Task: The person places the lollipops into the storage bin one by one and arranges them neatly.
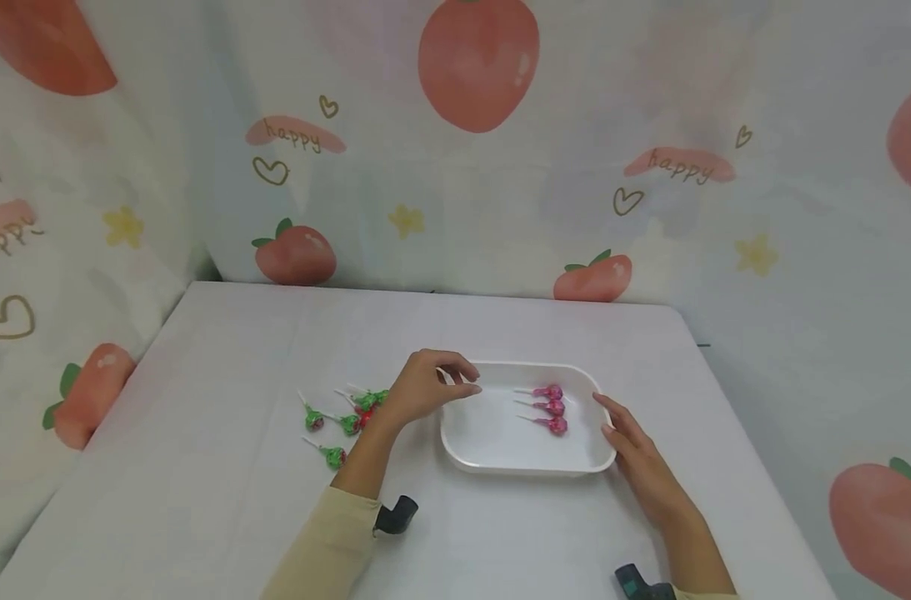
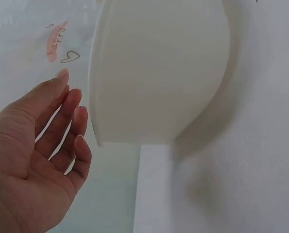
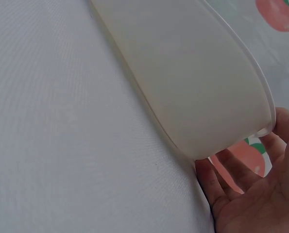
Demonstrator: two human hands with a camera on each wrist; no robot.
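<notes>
A white tray [image 1: 500,465] sits on the table with several pink-wrapped lollipops [image 1: 554,407] lying inside, sticks pointing left. My left hand [image 1: 425,390] hovers over the tray's left rim, its fingers loosely bent and holding nothing. In the left wrist view, that hand [image 2: 42,150] is beside the outer wall of the tray [image 2: 159,73], with a gap between. My right hand [image 1: 646,467] grips the tray's right end. From the right wrist view, the thumb of this hand [image 3: 261,179] is at the rim and fingers are against the underside of the tray [image 3: 193,87].
Several green-wrapped lollipops [image 1: 335,457] and a red one [image 1: 366,417] lie left of the tray, partly hidden behind my left forearm. The white table [image 1: 200,500] meets a fruit-printed cloth [image 1: 485,208] at its back edge. Dark devices are strapped at both wrists.
</notes>
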